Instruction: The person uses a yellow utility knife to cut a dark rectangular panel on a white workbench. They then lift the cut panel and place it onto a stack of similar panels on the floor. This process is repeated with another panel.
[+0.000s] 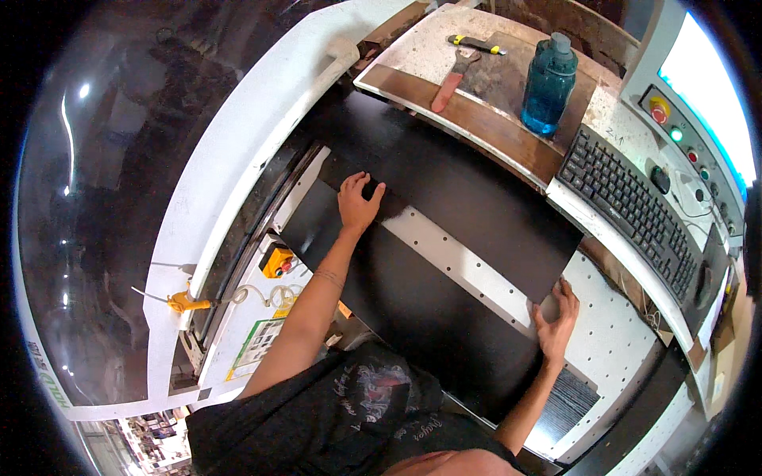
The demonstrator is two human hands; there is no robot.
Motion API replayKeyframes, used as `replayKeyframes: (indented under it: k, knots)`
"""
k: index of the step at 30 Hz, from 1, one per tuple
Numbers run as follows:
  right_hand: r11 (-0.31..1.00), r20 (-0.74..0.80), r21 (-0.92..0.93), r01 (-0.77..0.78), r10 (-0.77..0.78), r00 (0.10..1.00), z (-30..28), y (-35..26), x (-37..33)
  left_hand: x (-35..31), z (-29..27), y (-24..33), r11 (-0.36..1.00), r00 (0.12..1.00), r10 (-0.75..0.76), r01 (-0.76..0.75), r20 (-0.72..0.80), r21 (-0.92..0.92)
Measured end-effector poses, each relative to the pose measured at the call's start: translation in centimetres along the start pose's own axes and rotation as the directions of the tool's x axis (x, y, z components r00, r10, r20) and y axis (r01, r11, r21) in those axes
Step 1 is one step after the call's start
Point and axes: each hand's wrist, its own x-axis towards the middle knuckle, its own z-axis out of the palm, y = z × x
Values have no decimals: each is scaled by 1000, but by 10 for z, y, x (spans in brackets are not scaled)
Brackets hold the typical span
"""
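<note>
A flat black panel (460,194) lies across the far part of a white machine bed dotted with holes (611,317). Nearer my body is a second black panel (429,317), and a bare white strip of the bed (460,266) shows between the two. My left hand (359,206) grips the far panel near its left end, thumb and fingers curled at the edge. At that panel's right corner, my right hand (558,317) is closed around the edge, thumb on the near side. The fingertips under the edges are hidden.
Beyond the panels, a ledge carries a blue bottle (549,86), a red-handled wrench (454,81), a yellow-black utility knife (476,44) and a keyboard (631,210). A monitor with a button panel (683,131) stands at the right. A yellow air gun (189,301) hangs at the left.
</note>
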Motion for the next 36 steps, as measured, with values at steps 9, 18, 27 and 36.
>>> replayKeyframes:
  k: [9, 18, 27, 36]
  knots:
    - [999, -71, -47, -26, 23, 997, 3, -13, -8, 8, 12, 11, 988, 990, -62, 43, -128, -149]
    - [967, -156, -255, 23, -64, 986, 67, -44, -26, -12, -35, -18, 753, 950, -300, 178, -89, -633]
    - [996, -259, -80, -43, 21, 966, 69, -23, -14, -102, -71, -4, 758, 971, 174, -239, -165, -607]
    - [968, -368, -142, -205, 141, 919, 49, -19, -28, -207, -286, 3, 666, 563, 471, 279, 679, -692]
